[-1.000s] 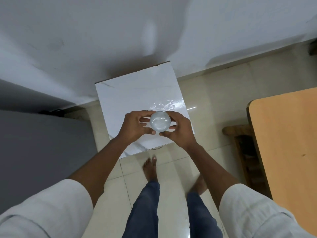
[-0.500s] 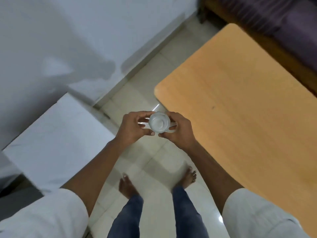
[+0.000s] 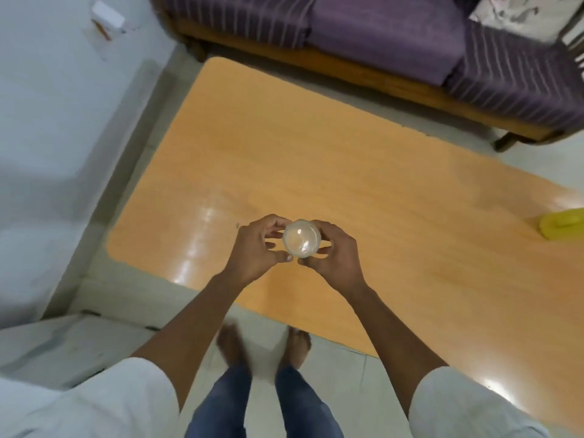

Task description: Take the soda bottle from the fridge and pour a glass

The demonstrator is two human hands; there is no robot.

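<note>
I hold a clear drinking glass (image 3: 301, 242) upright between both hands, seen from straight above so its round rim and base show. My left hand (image 3: 257, 248) grips its left side and my right hand (image 3: 336, 254) grips its right side. The glass hangs above the near part of a glossy orange wooden table (image 3: 331, 159). No soda bottle and no fridge are in view.
A yellow object (image 3: 561, 226) lies at the table's right edge. A purple striped sofa (image 3: 395, 36) on a wooden frame stands beyond the table. A white wall (image 3: 47, 121) runs along the left, and a white marble-topped block (image 3: 63, 346) sits at my lower left.
My view has swung right from the marble block to the orange table, which now lies under the glass. Both hands keep the same grip on the glass.
</note>
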